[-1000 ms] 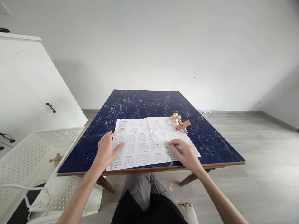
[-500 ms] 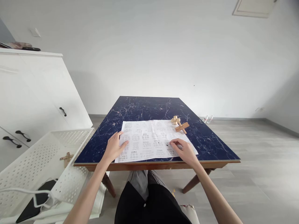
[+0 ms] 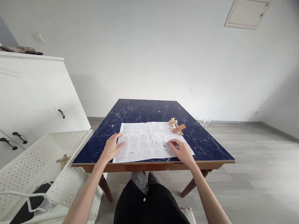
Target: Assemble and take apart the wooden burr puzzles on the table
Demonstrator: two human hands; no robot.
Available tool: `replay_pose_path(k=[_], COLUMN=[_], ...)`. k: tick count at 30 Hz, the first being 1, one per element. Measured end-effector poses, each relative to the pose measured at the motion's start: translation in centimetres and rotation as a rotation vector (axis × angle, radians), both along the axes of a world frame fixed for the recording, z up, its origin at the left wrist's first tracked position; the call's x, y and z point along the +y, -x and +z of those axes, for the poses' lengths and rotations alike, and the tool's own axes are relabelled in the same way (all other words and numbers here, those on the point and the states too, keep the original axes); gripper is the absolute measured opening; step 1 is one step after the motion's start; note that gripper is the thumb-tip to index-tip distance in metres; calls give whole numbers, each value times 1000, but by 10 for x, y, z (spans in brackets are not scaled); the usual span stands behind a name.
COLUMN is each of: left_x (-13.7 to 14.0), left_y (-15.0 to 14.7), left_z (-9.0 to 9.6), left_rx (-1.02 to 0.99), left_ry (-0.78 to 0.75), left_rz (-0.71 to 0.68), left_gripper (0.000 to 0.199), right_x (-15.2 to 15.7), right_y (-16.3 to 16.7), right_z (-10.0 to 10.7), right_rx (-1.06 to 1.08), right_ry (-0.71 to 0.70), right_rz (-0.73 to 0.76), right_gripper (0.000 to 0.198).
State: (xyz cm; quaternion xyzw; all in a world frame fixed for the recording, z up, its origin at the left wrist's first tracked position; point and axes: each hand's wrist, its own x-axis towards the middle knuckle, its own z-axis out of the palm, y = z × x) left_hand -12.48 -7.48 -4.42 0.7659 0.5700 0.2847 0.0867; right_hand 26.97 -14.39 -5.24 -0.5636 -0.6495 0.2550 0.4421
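A large white printed sheet (image 3: 140, 140), covered with rows of small grey figures and text too small to read, lies on the blue marble-patterned table (image 3: 144, 109). My left hand (image 3: 113, 147) rests at the sheet's left edge, thumb and fingers apart, the thumb on the paper. Over the sheet's right part, my right hand (image 3: 182, 151) has its fingers curled in toward the thumb; whatever they may hold is hidden. Small dark specks show on the paper near its fingertips. A wooden block puzzle (image 3: 173, 122) and a wooden cross-shaped piece (image 3: 179, 128) sit at the sheet's upper right corner.
Left of the table stands a white perforated bin (image 3: 53, 137) holding a wooden cross piece (image 3: 63, 160), a black flat object (image 3: 35, 202) and a white cable (image 3: 21, 194). A white cabinet (image 3: 39, 93) is behind it. Clear bottles (image 3: 205, 122) stand on the floor by the wall.
The view has shifted a little, so the table and sheet appear slightly lower and further left. Both hands keep nearly the same places on the sheet.
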Motion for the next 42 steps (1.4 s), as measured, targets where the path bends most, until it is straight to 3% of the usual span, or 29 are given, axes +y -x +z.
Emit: replay_pose_path(k=[16,22,31,42], left_x=[-8,-9,-8,-12], left_y=[-5,-4,-1,-1], left_z=[10,10,5,6], left_rx=[-33,-41,-47,-69], left_ry=[4,2,40,59], left_rz=[-33,-30,-22,-25], left_gripper=[48,47,54,51], right_x=[12,39,76,111], right_y=[-5,2,0,-12], right_z=[-8,-2,-5,-9], right_rx=[55,134,184,25], right_ry=[14,40,181,256], right_rz=[-5,21,-80,-215], right_gripper=[36,36,44,38])
